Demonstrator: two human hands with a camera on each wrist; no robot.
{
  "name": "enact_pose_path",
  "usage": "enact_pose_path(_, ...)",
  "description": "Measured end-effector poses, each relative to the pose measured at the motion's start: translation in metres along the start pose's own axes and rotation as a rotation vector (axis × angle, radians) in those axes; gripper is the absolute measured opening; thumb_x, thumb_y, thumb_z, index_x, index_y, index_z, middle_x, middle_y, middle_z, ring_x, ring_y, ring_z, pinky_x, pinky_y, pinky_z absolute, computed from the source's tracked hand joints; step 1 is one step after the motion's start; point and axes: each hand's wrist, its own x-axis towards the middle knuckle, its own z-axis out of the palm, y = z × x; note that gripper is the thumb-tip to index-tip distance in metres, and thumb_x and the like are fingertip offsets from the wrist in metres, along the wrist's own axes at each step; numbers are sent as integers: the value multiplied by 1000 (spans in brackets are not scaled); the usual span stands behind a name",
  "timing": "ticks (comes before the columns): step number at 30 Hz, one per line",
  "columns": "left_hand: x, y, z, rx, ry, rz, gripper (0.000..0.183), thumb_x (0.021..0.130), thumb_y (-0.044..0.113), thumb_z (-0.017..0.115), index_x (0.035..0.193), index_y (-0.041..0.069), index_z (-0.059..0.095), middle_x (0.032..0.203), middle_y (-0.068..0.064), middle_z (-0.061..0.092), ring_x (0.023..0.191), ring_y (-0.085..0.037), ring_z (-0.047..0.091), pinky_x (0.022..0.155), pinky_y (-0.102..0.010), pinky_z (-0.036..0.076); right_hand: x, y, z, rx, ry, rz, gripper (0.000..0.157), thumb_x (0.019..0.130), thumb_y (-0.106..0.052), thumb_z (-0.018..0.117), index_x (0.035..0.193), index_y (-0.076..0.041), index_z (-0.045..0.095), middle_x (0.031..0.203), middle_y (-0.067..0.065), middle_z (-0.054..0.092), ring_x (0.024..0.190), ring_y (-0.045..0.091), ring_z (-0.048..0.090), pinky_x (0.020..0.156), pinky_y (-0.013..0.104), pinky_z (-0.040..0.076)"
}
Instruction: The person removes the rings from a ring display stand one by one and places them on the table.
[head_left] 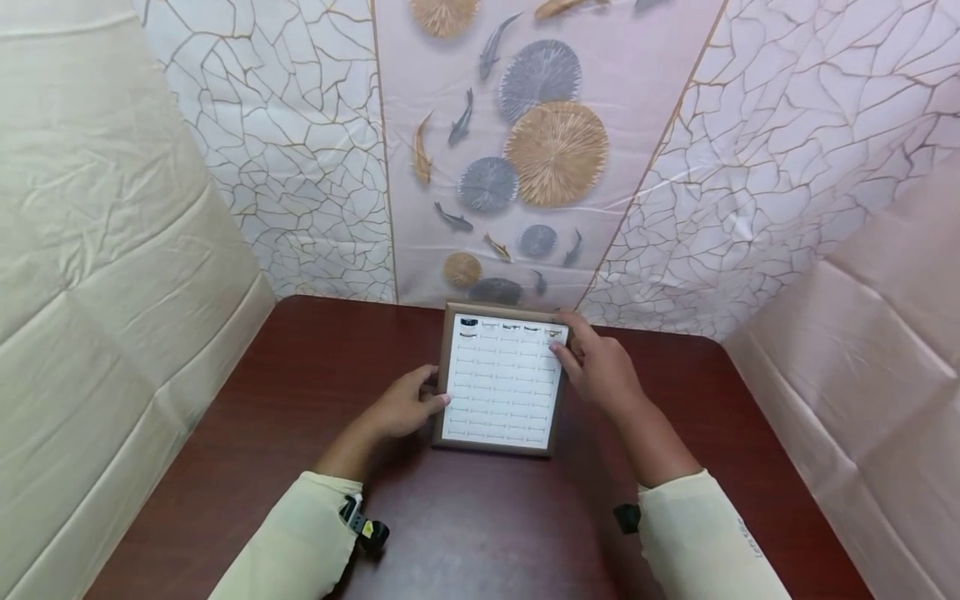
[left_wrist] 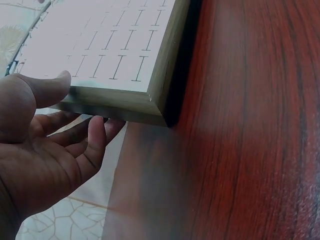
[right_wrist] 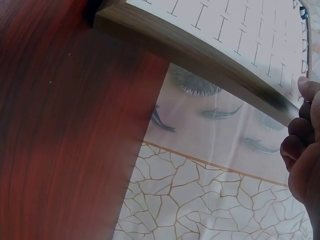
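Note:
A wood-framed display board (head_left: 501,392) with a white panel of short slots leans tilted over the middle of the table, its lower edge at the tabletop. Small ring-like pieces (head_left: 468,322), dark and gold, sit in the slots along its top. My left hand (head_left: 408,402) grips the left side of the frame, thumb on the front and fingers at the back. At the upper right corner, my right hand (head_left: 600,367) holds the frame with the thumb over the front. The left wrist view shows the frame's wooden corner (left_wrist: 150,102) close up.
The dark red wooden table (head_left: 495,525) extends around the board. Behind it hangs a patterned backdrop (head_left: 315,167) with fish and round shapes. Beige quilted cloth walls (head_left: 90,333) flank both sides.

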Motion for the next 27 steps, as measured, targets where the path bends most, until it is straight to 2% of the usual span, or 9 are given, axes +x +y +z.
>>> enact_pose_path(3,2,-1,-2,29,1,30,58,110,20,65,158,-6,46,152,-29,61,141,-42,62,115,-56,53,4,2,3,29,22,-10,37,108,-22,71,144,-15,63,63,-2,41,51,16,36,54,33,33)
enact_pose_path(9,4,-6,-2,43,1,38,53,111,18,63,155,-9,49,147,-29,64,140,-43,62,119,-57,49,9,6,9,93,47,-44,20,107,-16,72,127,-14,73,61,-2,41,52,13,35,55,31,34)
enact_pose_path(14,3,-6,1,47,-13,65,51,112,17,62,153,-9,49,145,-29,65,140,-44,60,120,-59,47,9,9,7,124,66,-55,13,105,-10,73,118,-12,75,60,-2,44,52,13,35,56,31,35)
enact_pose_path(17,4,-4,3,82,-12,89,49,112,18,62,151,-9,51,142,-28,66,138,-44,61,118,-59,48,8,12,5,143,75,-67,11,105,-7,73,114,-11,75,61,-1,46,54,13,36,57,31,35)
enact_pose_path(27,3,-4,1,94,15,28,50,111,18,65,151,-8,52,144,-29,65,143,-44,58,121,-59,46,12,17,6,251,30,-63,8,107,-9,71,114,-13,73,67,-1,45,57,11,38,58,28,35)
